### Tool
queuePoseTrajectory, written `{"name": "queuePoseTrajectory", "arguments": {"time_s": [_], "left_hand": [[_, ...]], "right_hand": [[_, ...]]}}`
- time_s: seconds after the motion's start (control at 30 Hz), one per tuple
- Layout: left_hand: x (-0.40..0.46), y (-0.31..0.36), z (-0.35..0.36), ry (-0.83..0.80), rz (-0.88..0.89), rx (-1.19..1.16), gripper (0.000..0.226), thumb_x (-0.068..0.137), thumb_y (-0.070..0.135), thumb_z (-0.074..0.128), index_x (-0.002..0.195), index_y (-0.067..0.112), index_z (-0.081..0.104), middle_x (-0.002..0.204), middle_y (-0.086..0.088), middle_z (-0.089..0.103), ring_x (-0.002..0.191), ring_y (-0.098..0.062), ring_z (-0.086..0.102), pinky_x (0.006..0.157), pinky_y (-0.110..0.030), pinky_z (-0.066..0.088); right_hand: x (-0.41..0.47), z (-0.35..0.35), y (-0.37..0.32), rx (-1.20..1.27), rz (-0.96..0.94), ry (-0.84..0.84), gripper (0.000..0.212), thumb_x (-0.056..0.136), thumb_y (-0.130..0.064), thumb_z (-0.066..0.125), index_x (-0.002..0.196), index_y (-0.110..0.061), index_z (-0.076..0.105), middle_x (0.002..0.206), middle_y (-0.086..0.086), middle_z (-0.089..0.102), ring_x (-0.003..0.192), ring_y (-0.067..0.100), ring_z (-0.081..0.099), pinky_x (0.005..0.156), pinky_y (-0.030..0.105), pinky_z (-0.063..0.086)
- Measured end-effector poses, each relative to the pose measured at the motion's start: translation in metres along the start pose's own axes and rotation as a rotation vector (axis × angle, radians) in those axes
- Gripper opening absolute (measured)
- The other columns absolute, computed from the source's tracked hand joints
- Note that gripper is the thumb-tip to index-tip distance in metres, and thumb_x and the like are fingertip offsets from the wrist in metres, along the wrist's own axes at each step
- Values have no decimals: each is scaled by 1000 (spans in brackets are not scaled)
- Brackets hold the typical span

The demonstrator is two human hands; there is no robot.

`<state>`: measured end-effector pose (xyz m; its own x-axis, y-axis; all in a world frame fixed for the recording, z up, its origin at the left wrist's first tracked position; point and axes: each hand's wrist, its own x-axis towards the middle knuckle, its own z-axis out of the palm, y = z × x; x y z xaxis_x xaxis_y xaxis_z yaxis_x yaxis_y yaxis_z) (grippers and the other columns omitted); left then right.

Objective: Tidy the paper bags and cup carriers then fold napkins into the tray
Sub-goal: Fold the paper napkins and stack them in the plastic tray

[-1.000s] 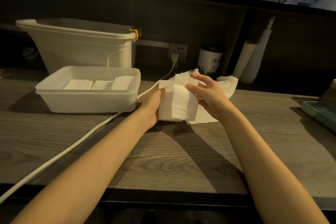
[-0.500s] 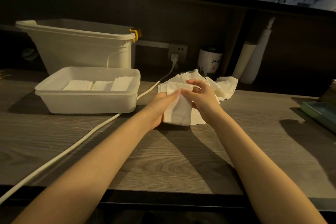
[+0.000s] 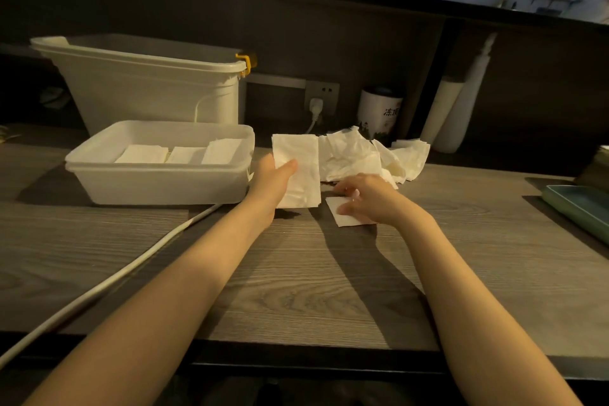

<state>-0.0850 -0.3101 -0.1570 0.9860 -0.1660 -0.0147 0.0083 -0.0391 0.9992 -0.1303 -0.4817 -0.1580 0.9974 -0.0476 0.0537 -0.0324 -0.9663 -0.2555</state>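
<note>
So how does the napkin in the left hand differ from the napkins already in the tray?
The napkin in the left hand is held up on edge above the counter, pinched by the left hand; the napkins in the tray lie flat, side by side. The held one looks larger and more wrinkled; those in the tray look compact and neatly squared. Both are white paper, folded to rectangles.

A café service counter: wood-grain worktop (image 3: pixel 296 290), napkin tray (image 3: pixel 158 181), storage bin (image 3: pixel 148 92), tea canister (image 3: pixel 379 112).
</note>
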Motion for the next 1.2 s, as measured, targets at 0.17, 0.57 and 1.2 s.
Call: {"name": "queuePoseTrajectory", "arguments": {"time_s": [0.17, 0.57, 1.2], "left_hand": [[1, 0, 1, 18, -64, -46, 35, 96, 23, 47, 130, 16, 41, 109, 0, 51, 98, -19, 52, 88, -38, 50], [-2, 1, 2, 7, -77, -63, 34, 98, 18, 45, 131, 15, 41, 128, -7, 51, 109, -21, 50, 87, -36, 44], [-21, 2, 19, -333, -82, -93, 37, 94, 49, 39, 122, 25, 46, 104, -3, 61, 93, -19, 62, 78, -33, 53]], "right_hand": [[4, 4, 6, -73, 57, -43, 35, 85, -45, 63, 111, -22, 60, 101, -4, 58, 99, 19, 48, 84, 34, 40], [-23, -33, 1, 849, 26, 96, 23, 86, -27, 66, 107, -25, 56, 101, 0, 62, 92, 19, 60, 79, 33, 50], [-2, 2, -39, 1198, 210, 435, 30, 85, -19, 68, 110, -21, 50, 115, 6, 56, 103, 24, 58, 88, 40, 52]]}}
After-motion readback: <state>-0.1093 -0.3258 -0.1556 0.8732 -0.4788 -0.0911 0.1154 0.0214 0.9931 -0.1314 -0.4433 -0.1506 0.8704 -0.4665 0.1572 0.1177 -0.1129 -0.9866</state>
